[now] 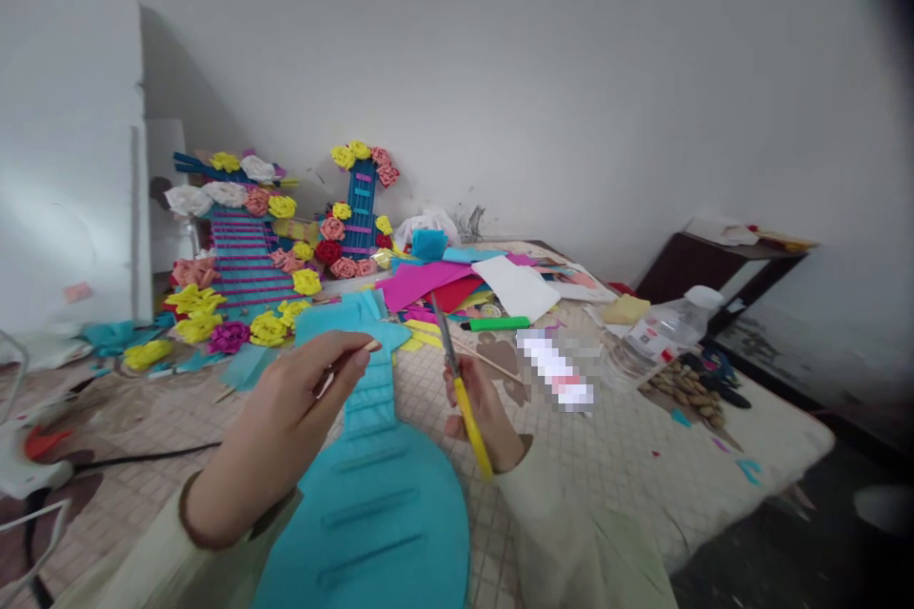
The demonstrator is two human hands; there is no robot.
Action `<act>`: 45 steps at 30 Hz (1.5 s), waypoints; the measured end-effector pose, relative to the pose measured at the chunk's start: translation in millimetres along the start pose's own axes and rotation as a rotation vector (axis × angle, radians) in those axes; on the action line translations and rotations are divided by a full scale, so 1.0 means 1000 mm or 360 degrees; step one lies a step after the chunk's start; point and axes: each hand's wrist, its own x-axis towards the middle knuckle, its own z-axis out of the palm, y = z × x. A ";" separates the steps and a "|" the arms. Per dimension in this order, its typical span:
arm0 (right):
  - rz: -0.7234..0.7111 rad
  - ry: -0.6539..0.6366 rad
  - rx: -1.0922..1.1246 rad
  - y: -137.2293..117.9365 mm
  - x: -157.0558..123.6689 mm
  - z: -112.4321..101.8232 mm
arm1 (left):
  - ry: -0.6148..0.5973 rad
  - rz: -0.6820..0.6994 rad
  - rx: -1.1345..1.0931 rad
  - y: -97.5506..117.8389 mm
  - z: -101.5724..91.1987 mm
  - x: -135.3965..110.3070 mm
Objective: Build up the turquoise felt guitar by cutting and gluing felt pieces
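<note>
My left hand [286, 419] is closed in a pinch on a thin wooden stick [371, 344], just above a large turquoise guitar-shaped paper cutout [378, 495] that lies in front of me. My right hand [482, 414] grips yellow-handled scissors [457, 381], blades pointing up and away, close to the right edge of the cutout's neck. The stick's tip sits near the scissor blades.
Paper-flower decorated blue models [243, 257] stand at the back left. Coloured paper sheets [443, 284], a green marker [498, 324], a plastic bottle [661, 333] and a pile of nuts [685, 390] lie on the patterned cloth. A dark side table [714, 271] stands at the right.
</note>
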 end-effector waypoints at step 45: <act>-0.0147 -0.0021 -0.0356 -0.018 -0.002 -0.002 | -0.0153 0.0268 0.0113 0.004 0.011 -0.003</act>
